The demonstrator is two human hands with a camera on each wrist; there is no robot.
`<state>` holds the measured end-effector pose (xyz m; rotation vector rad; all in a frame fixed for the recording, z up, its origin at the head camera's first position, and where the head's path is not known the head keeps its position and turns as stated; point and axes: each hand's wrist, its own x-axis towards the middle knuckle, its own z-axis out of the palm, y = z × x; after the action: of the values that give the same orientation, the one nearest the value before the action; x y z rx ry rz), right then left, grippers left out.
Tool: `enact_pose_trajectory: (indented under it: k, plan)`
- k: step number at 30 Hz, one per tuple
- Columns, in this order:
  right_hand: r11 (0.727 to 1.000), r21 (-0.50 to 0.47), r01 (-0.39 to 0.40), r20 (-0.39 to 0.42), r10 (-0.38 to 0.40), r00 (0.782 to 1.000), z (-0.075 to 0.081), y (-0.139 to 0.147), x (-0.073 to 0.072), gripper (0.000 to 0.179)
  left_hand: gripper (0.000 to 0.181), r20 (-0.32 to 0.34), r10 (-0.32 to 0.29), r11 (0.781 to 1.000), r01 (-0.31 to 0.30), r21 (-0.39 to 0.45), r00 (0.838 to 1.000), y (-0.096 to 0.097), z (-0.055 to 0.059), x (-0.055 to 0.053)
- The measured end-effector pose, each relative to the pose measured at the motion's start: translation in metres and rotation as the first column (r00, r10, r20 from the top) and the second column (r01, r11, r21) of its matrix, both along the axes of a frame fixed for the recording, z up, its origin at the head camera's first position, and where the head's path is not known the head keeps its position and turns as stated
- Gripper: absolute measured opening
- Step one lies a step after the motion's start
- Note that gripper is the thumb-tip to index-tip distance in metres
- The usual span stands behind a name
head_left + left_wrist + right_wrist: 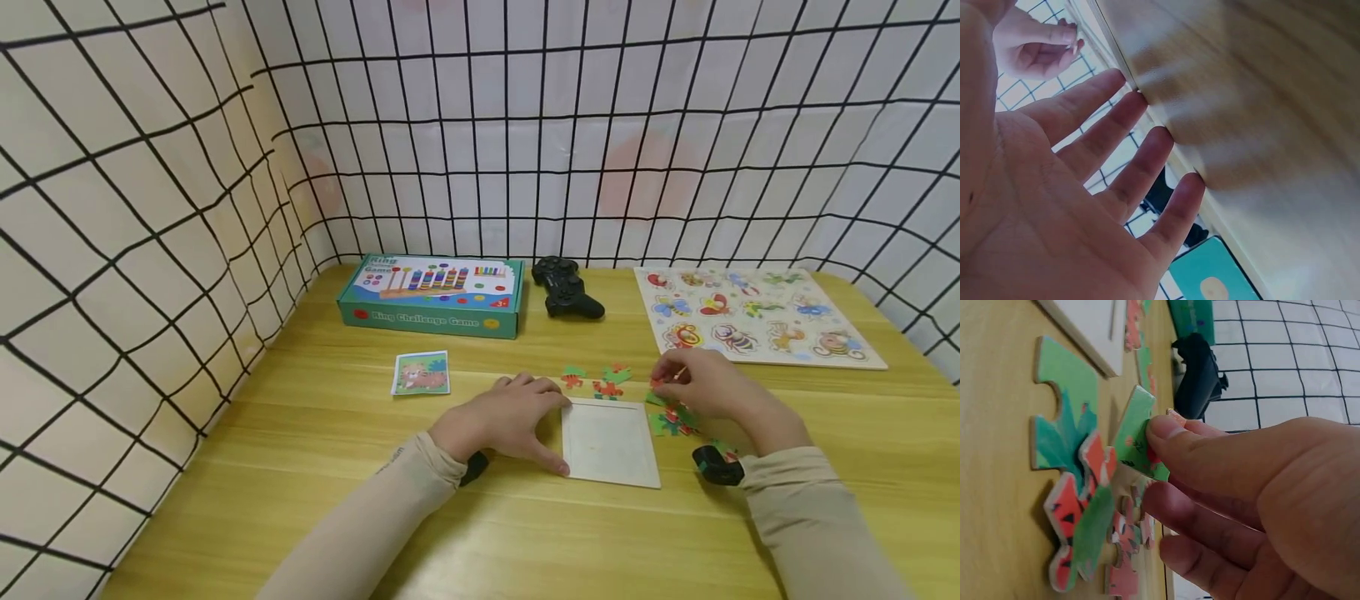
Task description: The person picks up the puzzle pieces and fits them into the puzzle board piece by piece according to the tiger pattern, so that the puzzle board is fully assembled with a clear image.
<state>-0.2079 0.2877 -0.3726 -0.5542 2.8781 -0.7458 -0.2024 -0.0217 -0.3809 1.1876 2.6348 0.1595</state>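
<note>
My right hand (pixel 708 385) pinches a green jigsaw piece (pixel 1130 428) with a touch of red between thumb and fingers, just above the table. Below it lie other loose jigsaw pieces (pixel 671 422), green, teal and red with black stripes, some overlapping. A pale, square, bare puzzle tray (pixel 611 442) lies flat between the hands. At its left edge rests my left hand (pixel 513 417), thumb by the near corner and index finger by the far one. The fingers (pixel 1147 159) of that hand are spread and fairly straight, tips on the tabletop.
Several more pieces (pixel 607 389) lie beyond the tray. A small tiger picture card (pixel 422 373) is to the left. Behind stand a green game box (pixel 431 321), a black game controller (pixel 567 287) and a wooden insect puzzle board (pixel 757 321). Black grid netting (pixel 495 133) encloses the table.
</note>
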Motion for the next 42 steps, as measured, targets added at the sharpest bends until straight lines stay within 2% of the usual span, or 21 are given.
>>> enact_pose_trajectory:
  k: [7, 12, 17, 22, 27, 32, 34, 37, 42]
  plan:
    - [1.0, -0.031, 0.0, 0.048, 0.001, 0.999, 0.005, -0.001, 0.0, 0.02, 0.091, 0.006, -0.001, 1.0, 0.001, -0.002, 1.0, 0.0, 0.002, 0.0]
    - [0.997, -0.075, 0.023, 0.06, -0.018, 0.998, 0.008, -0.003, -0.001, 0.014, 0.092, -0.005, -0.006, 1.0, 0.006, -0.002, 1.0, 0.001, 0.004, -0.003]
    - [0.987, -0.159, 0.023, 0.107, -0.006, 0.994, 0.008, -0.007, 0.001, 0.023, 0.092, 0.006, -0.012, 1.0, 0.012, -0.006, 1.0, 0.003, 0.003, -0.003]
    - [0.956, -0.294, 0.021, 0.185, 0.035, 0.982, 0.008, -0.021, 0.002, 0.03, 0.092, 0.012, -0.007, 1.0, 0.007, -0.003, 1.0, 0.002, 0.002, -0.003]
    - [0.917, -0.391, 0.074, 0.275, 0.04, 0.961, 0.01, -0.036, 0.003, 0.03, 0.091, 0.021, 0.01, 1.0, -0.01, 0.0, 1.0, 0.0, 0.004, -0.003]
    - [0.924, -0.381, -0.014, 0.276, 0.128, 0.953, 0.011, -0.041, 0.004, 0.042, 0.092, 0.017, 0.009, 1.0, -0.009, -0.003, 1.0, 0.0, 0.003, -0.002]
    - [0.937, -0.349, -0.031, 0.261, 0.129, 0.957, 0.01, -0.043, 0.005, 0.04, 0.093, 0.013, 0.006, 1.0, -0.006, -0.001, 1.0, 0.0, 0.001, -0.003]
    - [0.948, -0.319, -0.014, 0.256, 0.101, 0.961, 0.009, -0.044, 0.006, 0.035, 0.093, 0.011, 0.004, 1.0, -0.004, -0.001, 1.0, 0.0, 0.0, -0.003]
    - [0.948, -0.316, 0.023, 0.293, 0.075, 0.953, 0.006, -0.047, 0.005, 0.037, 0.093, 0.0, 0.002, 1.0, -0.002, -0.004, 1.0, 0.0, 0.0, -0.004]
